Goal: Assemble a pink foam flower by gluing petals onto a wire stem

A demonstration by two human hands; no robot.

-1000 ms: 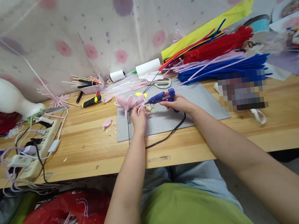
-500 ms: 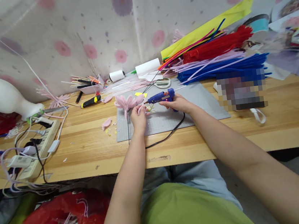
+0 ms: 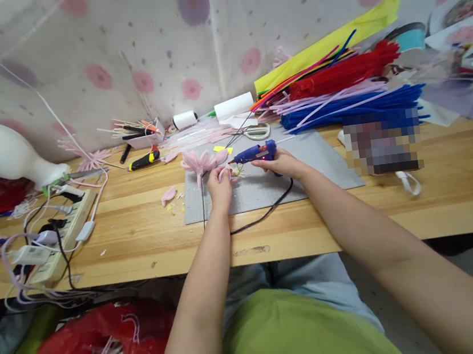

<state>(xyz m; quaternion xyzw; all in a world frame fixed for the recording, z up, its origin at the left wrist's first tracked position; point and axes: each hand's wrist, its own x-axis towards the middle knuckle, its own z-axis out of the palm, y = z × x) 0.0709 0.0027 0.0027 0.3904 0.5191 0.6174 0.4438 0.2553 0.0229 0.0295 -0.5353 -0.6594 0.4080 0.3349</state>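
Observation:
My right hand (image 3: 283, 165) grips a blue hot glue gun (image 3: 254, 153) over the grey cutting mat (image 3: 317, 170); a glue stick pokes from its back. The nozzle points left, close above my left hand (image 3: 220, 186). Between the fingers of that hand is a small pink petal (image 3: 224, 171), partly hidden by them. Just behind and left lies a pink fuzzy flower (image 3: 198, 163). Thin yellowish stamens (image 3: 238, 171) show between the hands. A loose pink petal (image 3: 168, 195) rests on the wood to the left.
A black cord (image 3: 263, 218) curves across the mat's front. Behind are scissors (image 3: 257, 132), blue pipe cleaners (image 3: 353, 108) and a yellow-black cutter (image 3: 144, 161). A power strip (image 3: 65, 238) with tangled cables stands left, near a white foam head (image 3: 4, 151).
Almost nothing differs. Both hands, the glue gun and the petal keep nearly the same positions.

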